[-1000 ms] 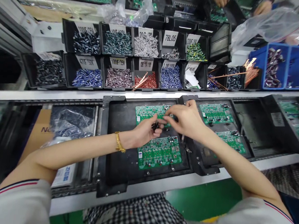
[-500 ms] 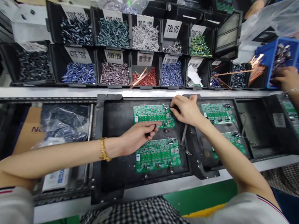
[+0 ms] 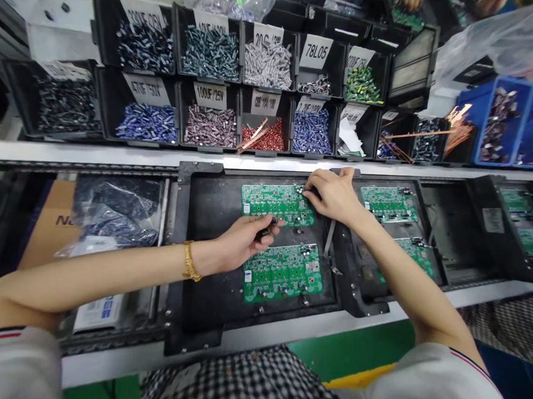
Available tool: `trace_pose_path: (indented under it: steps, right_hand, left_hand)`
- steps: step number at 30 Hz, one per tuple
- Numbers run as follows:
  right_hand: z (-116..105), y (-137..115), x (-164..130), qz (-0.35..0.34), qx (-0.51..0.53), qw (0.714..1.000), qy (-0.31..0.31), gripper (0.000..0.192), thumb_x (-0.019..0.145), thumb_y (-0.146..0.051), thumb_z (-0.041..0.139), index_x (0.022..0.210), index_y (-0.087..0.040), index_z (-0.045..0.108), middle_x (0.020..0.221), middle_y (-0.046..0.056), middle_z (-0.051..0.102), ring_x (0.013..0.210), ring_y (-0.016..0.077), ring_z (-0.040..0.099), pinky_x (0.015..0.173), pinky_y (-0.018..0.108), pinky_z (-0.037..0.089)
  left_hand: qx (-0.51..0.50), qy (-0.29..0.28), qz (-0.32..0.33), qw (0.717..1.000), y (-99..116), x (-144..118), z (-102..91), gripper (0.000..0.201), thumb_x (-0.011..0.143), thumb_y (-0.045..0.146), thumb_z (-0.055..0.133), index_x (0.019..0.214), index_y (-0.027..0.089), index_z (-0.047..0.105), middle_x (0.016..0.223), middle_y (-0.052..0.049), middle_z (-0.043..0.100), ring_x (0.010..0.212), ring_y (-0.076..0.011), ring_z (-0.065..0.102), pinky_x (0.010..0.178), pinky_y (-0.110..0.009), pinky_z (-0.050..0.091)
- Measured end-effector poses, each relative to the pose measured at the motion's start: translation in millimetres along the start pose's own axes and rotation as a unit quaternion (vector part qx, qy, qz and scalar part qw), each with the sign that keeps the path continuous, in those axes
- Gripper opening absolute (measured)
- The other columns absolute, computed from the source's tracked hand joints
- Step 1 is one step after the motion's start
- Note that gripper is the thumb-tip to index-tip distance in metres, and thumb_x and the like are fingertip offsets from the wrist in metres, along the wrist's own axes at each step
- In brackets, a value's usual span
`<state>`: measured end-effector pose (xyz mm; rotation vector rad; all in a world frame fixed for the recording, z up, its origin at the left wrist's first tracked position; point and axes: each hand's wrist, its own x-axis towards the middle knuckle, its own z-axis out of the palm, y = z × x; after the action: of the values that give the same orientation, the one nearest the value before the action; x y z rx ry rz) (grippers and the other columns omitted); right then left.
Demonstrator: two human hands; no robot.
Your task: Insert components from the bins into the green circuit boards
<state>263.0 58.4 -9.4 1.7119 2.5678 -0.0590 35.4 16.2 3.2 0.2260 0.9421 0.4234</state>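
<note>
Right hand point(image 3: 333, 194) pressing on upper green board point(image 3: 273, 203), left hand point(image 3: 241, 243) cupping dark parts point(image 3: 263, 232)

The two circuit boards point(image 3: 279, 204) in the matt black carrier tray point(image 3: 212, 220) have a glossy green lacquer dotted with bright metal solder points. Along the tray's far edge, the black plastic bins point(image 3: 208, 116) hold shiny metal-cased parts behind matt white paper labels point(image 3: 316, 51). Off its left edge lie a crinkled glossy plastic bag point(image 3: 118, 209) and brown cardboard point(image 3: 53, 224); the bracelet point(image 3: 190, 261) looks like polished gold metal.
</note>
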Motion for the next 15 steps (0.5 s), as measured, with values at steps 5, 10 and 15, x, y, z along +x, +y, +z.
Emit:
trace_pose_path:
  steps: [5,10,15]
  right_hand:
    - [-22,-43,-8,0.009,0.125,0.992,0.028,0.020,0.088,-0.034,0.048,0.088,-0.018,0.060,0.095,0.005,0.067,0.085,0.0212,0.058,0.077,0.035,0.021]
    - [-30,-91,-2,-0.103,0.238,0.966,-0.016,0.013,0.086,-0.026,0.049,0.084,-0.019,0.060,0.088,-0.001,0.068,0.084,0.0162,0.059,0.073,0.031,0.019]
    - [-5,-99,23,-0.118,0.190,0.974,-0.031,0.016,0.086,-0.024,0.045,0.086,-0.017,0.060,0.095,0.004,0.065,0.090,0.0191,0.056,0.071,0.031,0.016]
  left_hand:
    - [-0.014,-0.002,0.026,1.000,-1,-6,-4.3,0.026,0.096,0.017,0.040,0.083,0.005,0.058,0.068,-0.002,0.049,0.048,-0.0037,0.041,0.042,-0.014,0.029]
    - [-0.041,0.009,0.041,0.998,-2,-18,-13.4,0.029,0.096,0.011,0.037,0.073,0.007,0.055,0.066,-0.002,0.051,0.048,-0.0038,0.042,0.046,-0.015,0.033]
    - [0.022,0.015,0.007,1.000,-10,-33,-30.2,0.019,0.091,0.004,0.046,0.084,0.003,0.064,0.074,-0.006,0.060,0.058,-0.0060,0.052,0.057,-0.018,0.040]
